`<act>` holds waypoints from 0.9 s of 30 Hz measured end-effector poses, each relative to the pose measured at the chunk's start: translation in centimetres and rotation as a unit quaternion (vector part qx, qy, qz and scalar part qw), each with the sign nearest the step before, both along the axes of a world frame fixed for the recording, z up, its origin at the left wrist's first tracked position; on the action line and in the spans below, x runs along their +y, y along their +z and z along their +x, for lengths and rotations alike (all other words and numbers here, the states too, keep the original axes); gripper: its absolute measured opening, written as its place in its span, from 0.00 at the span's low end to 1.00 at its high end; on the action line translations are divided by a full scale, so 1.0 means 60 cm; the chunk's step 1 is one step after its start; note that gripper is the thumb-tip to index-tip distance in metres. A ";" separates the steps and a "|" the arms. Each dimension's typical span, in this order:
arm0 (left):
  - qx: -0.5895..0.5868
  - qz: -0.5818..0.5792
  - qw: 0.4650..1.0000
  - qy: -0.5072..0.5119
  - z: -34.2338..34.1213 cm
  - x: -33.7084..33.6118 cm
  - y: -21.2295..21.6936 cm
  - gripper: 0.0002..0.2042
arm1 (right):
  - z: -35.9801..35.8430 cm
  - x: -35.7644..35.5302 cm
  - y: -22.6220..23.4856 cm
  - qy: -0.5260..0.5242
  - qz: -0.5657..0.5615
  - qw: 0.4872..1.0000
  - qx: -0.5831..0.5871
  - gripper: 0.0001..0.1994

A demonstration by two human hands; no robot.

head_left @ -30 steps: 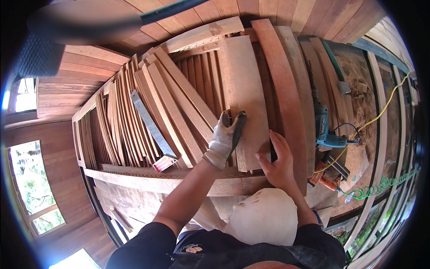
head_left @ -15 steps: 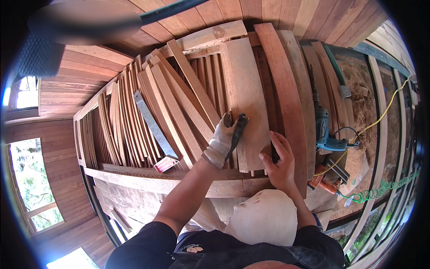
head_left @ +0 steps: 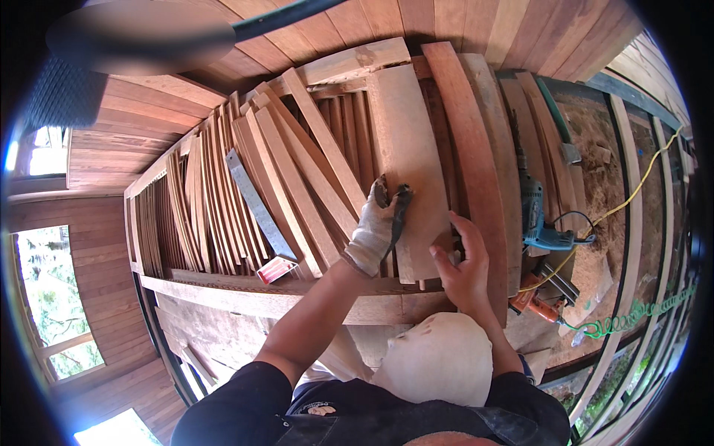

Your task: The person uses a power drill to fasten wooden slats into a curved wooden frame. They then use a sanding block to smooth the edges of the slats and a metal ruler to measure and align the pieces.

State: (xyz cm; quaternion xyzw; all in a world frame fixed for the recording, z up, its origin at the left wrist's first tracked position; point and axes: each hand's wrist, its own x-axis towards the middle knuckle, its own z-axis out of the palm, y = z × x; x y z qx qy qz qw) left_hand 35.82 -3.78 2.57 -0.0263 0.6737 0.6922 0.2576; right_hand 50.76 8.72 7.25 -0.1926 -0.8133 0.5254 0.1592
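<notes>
A wide, pale wooden plank (head_left: 407, 126) lies lengthwise away from me across the louvred wooden frame. On its near left part rests my left hand (head_left: 375, 223), in a pale knit glove with dark fingertips. Its fingers are curled together, and a dark strip shows along them; whether that is glove coating or a held thing I cannot make out. My bare right hand (head_left: 467, 267) is at the plank's near right edge, thumb and fingers apart, palm turned inward with nothing seen in it. Contact with the edge is hard to tell.
Loose slats (head_left: 286, 167), a metal ruler (head_left: 256, 202) and a small red-and-white box (head_left: 277, 269) lie left on the louvred frame (head_left: 275, 303). Right of the plank are a reddish board (head_left: 480, 163), a blue drill (head_left: 543, 223) and an orange air tool (head_left: 537, 303) with a green coiled hose (head_left: 625, 321).
My right hand's fingers have bent slightly more. My left hand stays on nearly the same spot of the plank, and the whole view has shifted a little.
</notes>
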 end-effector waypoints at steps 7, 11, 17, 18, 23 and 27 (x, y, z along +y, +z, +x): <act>-0.084 0.039 0.996 0.007 0.048 0.002 0.054 0.19 | 0.012 0.014 0.033 -0.011 -0.163 0.984 -0.066 0.37; 0.006 -0.035 0.989 -0.142 0.040 -0.056 0.079 0.26 | 0.046 0.029 0.042 -0.017 -0.113 0.991 -0.065 0.37; 0.323 -0.242 0.911 0.083 -0.057 -0.242 0.086 0.26 | 0.031 0.059 0.028 -0.058 0.004 0.993 -0.101 0.34; 0.303 -0.230 0.915 0.132 -0.079 -0.286 0.077 0.26 | 0.023 0.066 0.021 -0.043 0.060 0.991 -0.111 0.32; 0.293 -0.435 0.830 0.190 -0.126 -0.471 0.089 0.27 | 0.014 0.050 0.035 -0.044 0.195 0.973 -0.116 0.32; 0.244 -0.536 0.783 0.201 -0.142 -0.573 0.090 0.26 | -0.004 0.042 0.028 -0.064 0.300 0.944 -0.119 0.28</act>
